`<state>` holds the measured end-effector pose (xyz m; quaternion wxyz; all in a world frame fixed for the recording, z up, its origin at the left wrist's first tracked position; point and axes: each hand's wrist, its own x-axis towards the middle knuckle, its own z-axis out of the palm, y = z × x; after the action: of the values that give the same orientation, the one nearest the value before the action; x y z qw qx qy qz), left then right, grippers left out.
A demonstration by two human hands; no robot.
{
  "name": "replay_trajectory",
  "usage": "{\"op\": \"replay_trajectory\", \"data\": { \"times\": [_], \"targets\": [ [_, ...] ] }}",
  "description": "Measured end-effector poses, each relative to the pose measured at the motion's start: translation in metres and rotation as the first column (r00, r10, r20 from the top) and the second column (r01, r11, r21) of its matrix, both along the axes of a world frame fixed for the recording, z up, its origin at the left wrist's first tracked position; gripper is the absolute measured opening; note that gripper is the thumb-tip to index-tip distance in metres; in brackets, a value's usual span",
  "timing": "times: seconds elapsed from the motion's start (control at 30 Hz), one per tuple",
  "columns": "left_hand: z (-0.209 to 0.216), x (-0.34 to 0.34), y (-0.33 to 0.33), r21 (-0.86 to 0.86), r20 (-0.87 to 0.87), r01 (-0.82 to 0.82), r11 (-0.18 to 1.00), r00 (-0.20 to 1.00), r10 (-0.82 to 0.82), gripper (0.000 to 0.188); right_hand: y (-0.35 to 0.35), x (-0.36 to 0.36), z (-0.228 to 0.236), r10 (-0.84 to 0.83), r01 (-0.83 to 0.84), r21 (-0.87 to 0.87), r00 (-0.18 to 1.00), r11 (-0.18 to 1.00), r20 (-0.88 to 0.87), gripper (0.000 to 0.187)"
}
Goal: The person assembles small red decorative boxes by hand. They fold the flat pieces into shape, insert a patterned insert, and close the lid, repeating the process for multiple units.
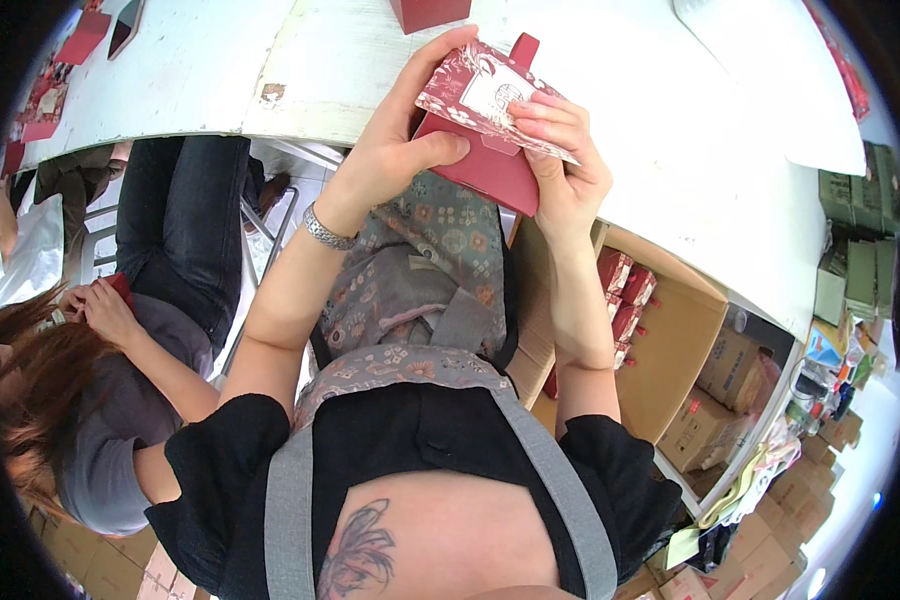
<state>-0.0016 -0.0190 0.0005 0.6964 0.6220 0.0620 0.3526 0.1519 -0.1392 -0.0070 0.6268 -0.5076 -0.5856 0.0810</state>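
Observation:
A red gift box (488, 172) is held up over the table's near edge, between both my hands. Its top panel (455, 92) carries a white floral pattern and a pale label, and a red strap loop (524, 50) sticks out at the far side. My left hand (405, 135) grips the box's left end, thumb on the plain red face and fingers behind. At the right end, my right hand (570, 160) has its fingers over the patterned panel and its thumb at the red side below. The inside of the box is hidden.
An open carton (670, 350) with several red patterned boxes (625, 300) stands below my right arm. On the white table (320, 70) lie another red box (430, 12) and a phone (125, 28). A co-worker (120, 420) sits close at my left. Stacked cartons (760, 550) fill the right.

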Motion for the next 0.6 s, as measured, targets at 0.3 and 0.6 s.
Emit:
{"op": "replay_trajectory", "data": {
  "times": [0.3, 0.6],
  "targets": [
    [0.0, 0.006, -0.001, 0.096, -0.024, 0.005, 0.995, 1.0, -0.003, 0.07, 0.007, -0.009, 0.015, 0.031, -0.122, -0.047, 0.57, 0.991, -0.821, 0.047],
    [0.005, 0.027, 0.019, 0.186, 0.114, -0.065, 0.98, 0.992, 0.044, 0.077, 0.025, 0.003, 0.027, 0.1, -0.041, 0.131, 0.869, 0.991, -0.484, 0.025]
  ]
}}
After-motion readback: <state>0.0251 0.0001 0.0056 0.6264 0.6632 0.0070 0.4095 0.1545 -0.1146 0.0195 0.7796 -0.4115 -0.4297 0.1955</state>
